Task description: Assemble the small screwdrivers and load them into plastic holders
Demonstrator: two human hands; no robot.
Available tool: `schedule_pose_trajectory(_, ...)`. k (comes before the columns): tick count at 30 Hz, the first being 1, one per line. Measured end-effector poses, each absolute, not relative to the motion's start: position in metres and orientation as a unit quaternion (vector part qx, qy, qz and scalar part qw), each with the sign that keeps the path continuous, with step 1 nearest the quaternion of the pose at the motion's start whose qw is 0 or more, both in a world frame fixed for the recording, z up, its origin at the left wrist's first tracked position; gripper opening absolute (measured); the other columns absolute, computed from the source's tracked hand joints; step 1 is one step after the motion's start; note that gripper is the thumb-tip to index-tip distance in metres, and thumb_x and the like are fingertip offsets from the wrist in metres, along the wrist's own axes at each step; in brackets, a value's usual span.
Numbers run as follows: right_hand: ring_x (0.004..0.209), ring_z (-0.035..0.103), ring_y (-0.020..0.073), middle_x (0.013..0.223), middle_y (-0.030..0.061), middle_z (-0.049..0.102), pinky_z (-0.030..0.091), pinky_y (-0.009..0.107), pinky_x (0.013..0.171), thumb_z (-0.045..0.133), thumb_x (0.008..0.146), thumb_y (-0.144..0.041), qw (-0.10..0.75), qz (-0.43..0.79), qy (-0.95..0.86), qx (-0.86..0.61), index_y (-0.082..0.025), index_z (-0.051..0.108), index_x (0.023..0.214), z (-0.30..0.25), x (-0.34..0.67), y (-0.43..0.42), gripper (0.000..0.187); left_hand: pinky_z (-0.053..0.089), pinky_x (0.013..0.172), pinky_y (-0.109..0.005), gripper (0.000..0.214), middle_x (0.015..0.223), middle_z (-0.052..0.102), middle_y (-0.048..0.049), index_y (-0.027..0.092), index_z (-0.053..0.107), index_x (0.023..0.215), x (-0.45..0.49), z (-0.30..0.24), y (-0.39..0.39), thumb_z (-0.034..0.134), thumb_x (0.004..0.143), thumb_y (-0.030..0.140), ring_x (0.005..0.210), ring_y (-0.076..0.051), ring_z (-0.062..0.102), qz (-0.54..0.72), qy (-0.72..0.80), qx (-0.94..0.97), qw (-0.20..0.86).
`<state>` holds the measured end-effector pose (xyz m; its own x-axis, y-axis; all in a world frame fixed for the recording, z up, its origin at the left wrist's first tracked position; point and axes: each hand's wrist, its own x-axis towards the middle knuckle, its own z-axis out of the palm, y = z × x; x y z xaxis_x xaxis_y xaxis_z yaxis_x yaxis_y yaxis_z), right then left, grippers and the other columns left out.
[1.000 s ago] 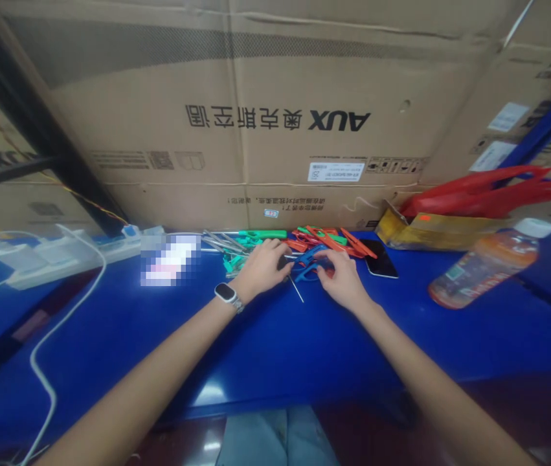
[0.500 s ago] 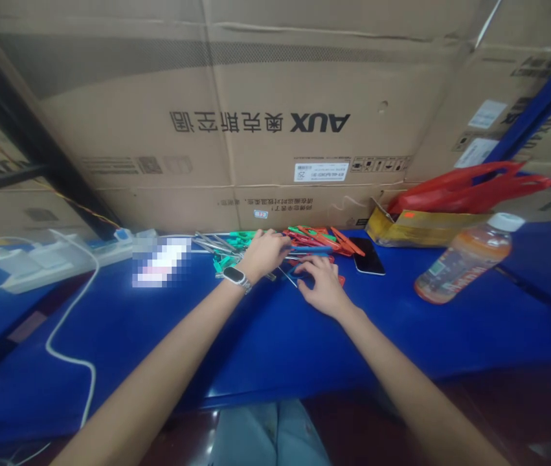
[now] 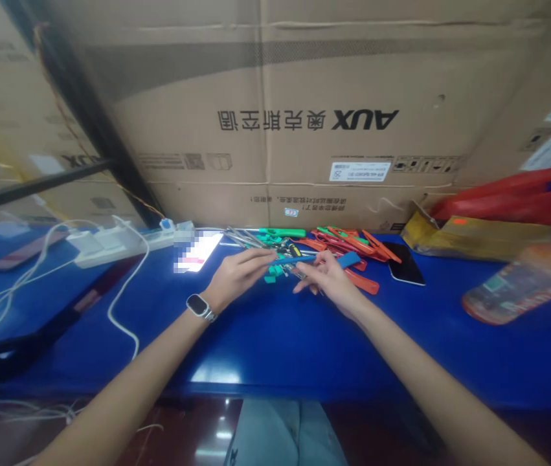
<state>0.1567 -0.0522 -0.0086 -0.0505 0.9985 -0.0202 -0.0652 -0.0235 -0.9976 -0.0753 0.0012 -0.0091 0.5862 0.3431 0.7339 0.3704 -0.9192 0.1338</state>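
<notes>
Between my two hands is a long, thin blue strip (image 3: 350, 260), lying nearly level just in front of a pile. My left hand (image 3: 245, 272), with a watch (image 3: 198, 305) on its wrist, has its fingers closed on the strip's left end. My right hand (image 3: 326, 277) pinches it nearer the right end, which sticks out past the fingers. Behind the hands lie several thin metal rods and green plastic pieces (image 3: 282, 233). Several flat orange-red pieces (image 3: 338, 241), some with green parts, lie to the right of these. Fingers hide part of the pile.
A black phone (image 3: 407, 264) lies right of the pile. Beyond it are a yellow box (image 3: 464, 234) with a red bag and a tilted drink bottle (image 3: 513, 285). At left stand a white power strip (image 3: 124, 243) with cables and a lit screen (image 3: 204, 251). Cardboard (image 3: 304, 65) rises behind.
The blue strip has come off the pile into both hands. My left hand has drawn back and to the left. The view has turned left, so everything sits further right.
</notes>
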Motion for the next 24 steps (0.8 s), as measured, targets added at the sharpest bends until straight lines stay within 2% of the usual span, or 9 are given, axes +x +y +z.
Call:
schedule_pose_trajectory(2,0.060,0.071,0.0192,0.074,-0.0014,0.072,0.035,0.021,0.049,0.078,0.067,-0.057,0.480,0.583,-0.484,-0.442,-0.026,0.027,0.081,-0.009,0.143,-0.048,0.061,0.060,0.086,-0.030,0.027,0.114,0.072,-0.0086,0.022,0.066,0.121,-0.093,-0.014,-0.002,0.053,0.098,0.021,0.103,-0.018,0.070,-0.373,-0.203,-0.905,0.016)
schedule_pose_trajectory(5,0.056,0.068,0.0155,0.071,0.0022,0.072,0.035,0.019,0.046,0.078,0.068,-0.055,0.464,0.592,-0.473,-0.458,-0.023,0.033,0.074,-0.014,0.137,-0.044,0.056,0.060,0.084,-0.031,0.030,0.117,0.070,-0.0090,0.024,0.064,0.124,-0.107,-0.018,-0.007,0.050,0.098,0.022,0.103,-0.018,0.070,-0.313,-0.213,-0.926,-0.005)
schedule_pose_trajectory(8,0.046,0.059,0.0114,0.067,0.0037,0.070,0.028,0.019,0.039,0.073,0.072,-0.052,0.455,0.563,-0.462,-0.512,-0.023,0.037,0.068,-0.019,0.141,-0.043,0.046,0.058,0.089,-0.033,0.032,0.122,0.067,-0.0090,0.024,0.063,0.127,-0.107,-0.021,-0.012,0.050,0.098,0.024,0.106,-0.019,0.068,-0.265,-0.208,-0.940,-0.045)
schedule_pose_trajectory(11,0.037,0.052,0.0105,0.061,0.0007,0.067,0.025,0.020,0.037,0.068,0.073,-0.038,0.423,0.520,-0.487,-0.561,-0.024,0.032,0.064,-0.022,0.145,-0.048,0.039,0.054,0.099,-0.039,0.043,0.132,0.061,-0.0103,0.025,0.055,0.136,-0.102,-0.021,-0.017,0.055,0.093,0.028,0.119,-0.024,0.062,-0.222,-0.223,-0.945,-0.085)
schedule_pose_trajectory(14,0.037,0.051,0.0123,0.054,-0.0021,0.062,0.029,0.023,0.040,0.061,0.076,-0.030,0.361,0.407,-0.572,-0.614,-0.025,0.031,0.063,-0.022,0.146,-0.058,0.033,0.047,0.105,-0.048,0.054,0.136,0.057,-0.0110,0.026,0.049,0.140,-0.101,-0.020,-0.020,0.061,0.088,0.031,0.124,-0.029,0.057,-0.203,-0.266,-0.938,-0.092)
schedule_pose_trajectory(17,0.043,0.049,0.0143,0.048,-0.0026,0.053,0.028,0.025,0.046,0.060,0.080,-0.032,0.271,0.219,-0.667,-0.659,-0.024,0.036,0.059,-0.019,0.147,-0.065,0.032,0.043,0.105,-0.052,0.045,0.133,0.058,-0.0103,0.026,0.055,0.131,-0.104,-0.019,-0.022,0.060,0.086,0.029,0.121,-0.030,0.056,-0.182,-0.289,-0.936,-0.082)
schedule_pose_trajectory(19,0.048,0.049,0.0156,0.051,-0.0017,0.054,0.026,0.027,0.048,0.060,0.082,-0.036,0.222,0.131,-0.695,-0.671,-0.024,0.040,0.060,-0.015,0.148,-0.064,0.032,0.043,0.103,-0.051,0.045,0.131,0.058,-0.0103,0.025,0.057,0.128,-0.107,-0.017,-0.020,0.060,0.083,0.025,0.119,-0.031,0.056,-0.183,-0.296,-0.935,-0.069)
schedule_pose_trajectory(21,0.053,0.052,0.0169,0.056,-0.0010,0.058,0.027,0.028,0.051,0.058,0.085,-0.038,0.205,0.093,-0.706,-0.672,-0.024,0.046,0.063,-0.009,0.147,-0.056,0.029,0.044,0.101,-0.049,0.046,0.127,0.059,-0.0101,0.024,0.057,0.126,-0.108,-0.013,-0.012,0.057,0.081,0.019,0.116,-0.030,0.056,-0.210,-0.304,-0.928,-0.055)
schedule_pose_trajectory(24,0.063,0.060,0.0197,0.066,0.0005,0.066,0.029,0.028,0.055,0.058,0.086,-0.037,0.199,0.062,-0.713,-0.670,-0.024,0.057,0.074,0.001,0.140,-0.033,0.018,0.046,0.096,-0.042,0.033,0.117,0.061,-0.0101,0.021,0.062,0.116,-0.102,-0.002,0.014,0.045,0.088,0.013,0.109,-0.026,0.056,-0.278,-0.331,-0.901,-0.030)
